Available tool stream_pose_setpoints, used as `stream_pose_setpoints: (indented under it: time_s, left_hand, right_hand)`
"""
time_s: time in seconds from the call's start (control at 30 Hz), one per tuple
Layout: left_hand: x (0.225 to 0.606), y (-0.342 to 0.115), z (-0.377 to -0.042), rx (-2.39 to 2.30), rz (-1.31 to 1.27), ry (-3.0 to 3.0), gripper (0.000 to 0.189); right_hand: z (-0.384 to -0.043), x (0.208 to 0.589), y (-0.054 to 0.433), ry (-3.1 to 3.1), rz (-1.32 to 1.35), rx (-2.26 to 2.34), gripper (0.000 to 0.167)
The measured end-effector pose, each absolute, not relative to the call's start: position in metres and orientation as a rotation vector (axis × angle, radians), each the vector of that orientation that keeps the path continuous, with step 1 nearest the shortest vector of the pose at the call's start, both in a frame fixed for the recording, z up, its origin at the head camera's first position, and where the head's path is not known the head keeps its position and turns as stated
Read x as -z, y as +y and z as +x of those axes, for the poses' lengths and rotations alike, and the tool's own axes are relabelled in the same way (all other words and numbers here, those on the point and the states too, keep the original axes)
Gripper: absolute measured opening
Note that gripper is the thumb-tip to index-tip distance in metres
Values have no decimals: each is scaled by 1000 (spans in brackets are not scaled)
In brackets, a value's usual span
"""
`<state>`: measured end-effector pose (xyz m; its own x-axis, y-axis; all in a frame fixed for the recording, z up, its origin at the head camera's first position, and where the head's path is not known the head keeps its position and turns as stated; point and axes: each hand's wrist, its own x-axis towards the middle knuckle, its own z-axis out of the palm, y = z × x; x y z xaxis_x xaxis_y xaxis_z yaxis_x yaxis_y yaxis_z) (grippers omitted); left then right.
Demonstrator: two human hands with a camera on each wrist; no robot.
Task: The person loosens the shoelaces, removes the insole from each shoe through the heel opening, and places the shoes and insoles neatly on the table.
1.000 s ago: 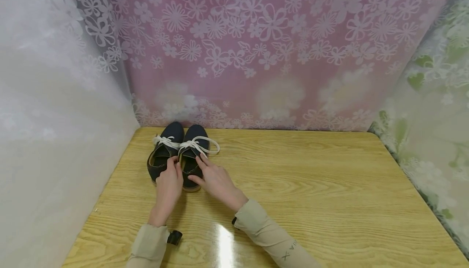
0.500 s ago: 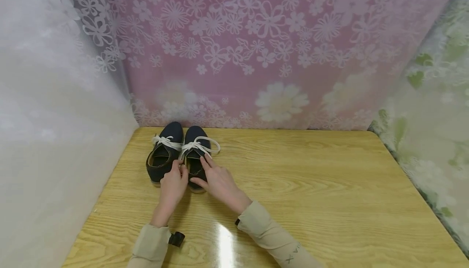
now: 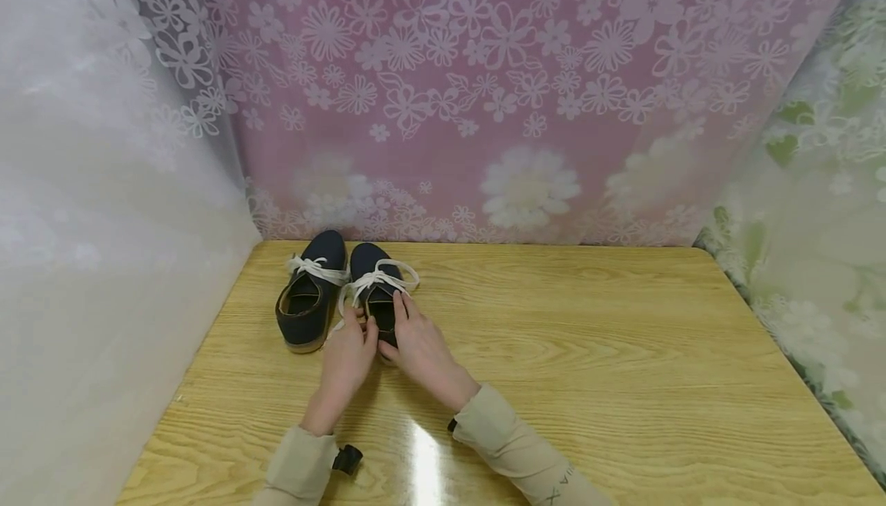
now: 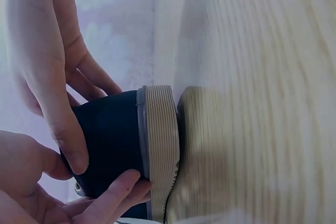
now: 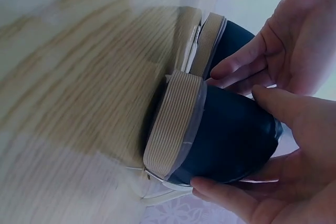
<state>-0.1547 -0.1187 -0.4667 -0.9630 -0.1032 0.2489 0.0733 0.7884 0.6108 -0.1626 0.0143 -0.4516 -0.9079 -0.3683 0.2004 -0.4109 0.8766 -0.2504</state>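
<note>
Two dark navy sneakers with white laces stand toes-away at the table's far left. My left hand (image 3: 348, 356) holds the near side of the right-hand sneaker (image 3: 367, 258), its thumb by the heel rim and fingers along the side. On the other side, my right hand (image 3: 425, 348) grips the same sneaker, thumb on the heel in the right wrist view and fingers along its outer side. Its ribbed light sole (image 5: 173, 124) is on or just above the tabletop; I cannot tell which. The left sneaker (image 3: 301, 329) stands beside it, untouched in the head view. My hands hide part of the heel.
The wooden table (image 3: 588, 352) extends to the right. A pink floral cloth (image 3: 450, 106) hangs behind it, a white sheet (image 3: 118, 260) runs along the left, and a green-patterned cloth (image 3: 817, 260) along the right. White laces (image 3: 398, 271) loop outward from the right sneaker.
The right sneaker has shifted right and slightly toward me, widening the gap beside the left sneaker. My left hand has moved right with it; my right hand has moved slightly right too.
</note>
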Motion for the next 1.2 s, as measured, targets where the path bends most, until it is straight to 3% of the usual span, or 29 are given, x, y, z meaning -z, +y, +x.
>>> stream_pose_setpoints:
  time_s: [0.37,0.67,0.9,1.2]
  left_hand:
    - [468,-112,-152,921,-68,-2693,29]
    - [464,-121,-155,1098,-130,-2815,42]
    - [459,-137,-167,957,-74,-2644,27]
    - [467,-139,-191,927,-372,-2630,41]
  right_hand:
    - [-163,450,22,-2875,587,-369,81]
    - [-166,452,32,-2914,583,-482,80]
    - [-168,452,37,-2935,583,-552,80]
    - [-168,455,51,-2930,608,-554,79]
